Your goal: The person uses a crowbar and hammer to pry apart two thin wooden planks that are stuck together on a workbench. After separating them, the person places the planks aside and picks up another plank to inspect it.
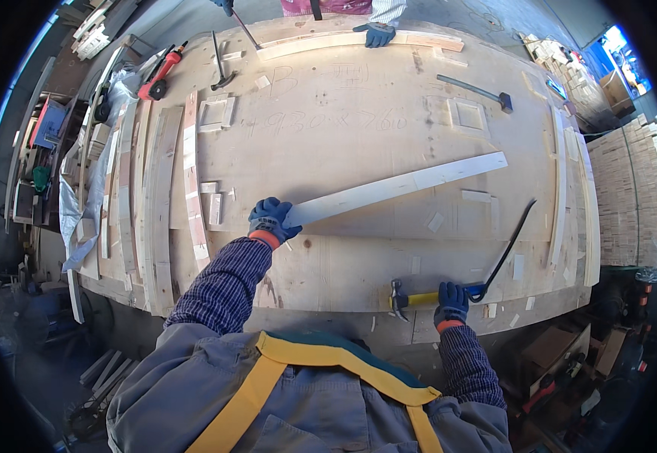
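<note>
My left hand, in a blue-grey glove, is closed on the near left end of a pale wooden strip. The strip slants away to the right across the plywood table. At the near edge, my gloved right hand wraps round the handle of a claw hammer; its handle is yellow and blue, and its head points left. A dark pry bar lies just right of this hand, its hooked end by the handle's end.
Opposite, a co-worker's gloved hand rests on a long board; their other hand holds a rod-like tool. Two more hammers and a red power tool lie on top. Long strips line the left side; stacked wood stands right.
</note>
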A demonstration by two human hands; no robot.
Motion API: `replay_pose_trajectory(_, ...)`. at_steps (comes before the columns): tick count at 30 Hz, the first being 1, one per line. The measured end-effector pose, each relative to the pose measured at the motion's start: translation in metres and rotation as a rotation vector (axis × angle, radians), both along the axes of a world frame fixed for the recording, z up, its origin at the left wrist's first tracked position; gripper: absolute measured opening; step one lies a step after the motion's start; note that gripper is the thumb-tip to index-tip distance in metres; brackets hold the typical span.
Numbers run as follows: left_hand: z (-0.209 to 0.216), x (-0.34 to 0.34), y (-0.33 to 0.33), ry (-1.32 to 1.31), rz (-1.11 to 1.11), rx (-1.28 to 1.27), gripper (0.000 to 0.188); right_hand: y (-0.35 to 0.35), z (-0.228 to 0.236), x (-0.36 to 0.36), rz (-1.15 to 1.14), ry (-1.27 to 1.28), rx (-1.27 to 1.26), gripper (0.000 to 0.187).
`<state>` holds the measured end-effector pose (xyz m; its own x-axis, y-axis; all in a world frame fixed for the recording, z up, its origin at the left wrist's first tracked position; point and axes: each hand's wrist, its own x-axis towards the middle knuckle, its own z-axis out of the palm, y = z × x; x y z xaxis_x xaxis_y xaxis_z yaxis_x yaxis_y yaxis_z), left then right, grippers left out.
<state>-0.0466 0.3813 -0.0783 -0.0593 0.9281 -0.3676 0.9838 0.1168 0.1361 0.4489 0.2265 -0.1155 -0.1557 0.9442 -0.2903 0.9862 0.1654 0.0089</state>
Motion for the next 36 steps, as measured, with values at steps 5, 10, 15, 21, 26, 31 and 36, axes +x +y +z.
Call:
replay_pose_trajectory(5,-0.017,-0.002,0.014,-0.025,-0.021,-0.048,0.077,0.029,-0.015,0.013,0.023,-0.099,-0.295,0.047)
replay_pose_trajectory(10,-0.035,-0.048,0.000,-0.107,-0.103,0.030,0.084,0.048,0.003,0.015,0.159,-0.037,-0.418,0.037)
replay_pose_trajectory(15,-0.057,-0.061,0.002,-0.239,-0.125,0.150,0.074,0.062,0.008,-0.016,0.094,0.275,-0.333,0.038)
replay_pose_trajectory(21,-0.057,-0.057,-0.002,-0.263,-0.134,0.285,0.070,0.045,0.024,-0.095,-0.168,0.670,-0.333,0.012)
replay_pose_trajectory(26,-0.050,-0.055,0.003,-0.300,-0.096,0.219,0.066,0.042,0.047,-0.192,-0.147,0.838,-0.244,0.012)
replay_pose_trajectory(31,-0.043,-0.058,0.004,-0.341,-0.073,0.146,0.062,0.077,0.040,-0.281,-0.058,0.720,-0.106,0.015)
replay_pose_trajectory(36,-0.043,-0.062,0.003,-0.355,-0.105,0.129,0.064,0.097,0.043,-0.296,-0.144,0.599,-0.260,0.019)
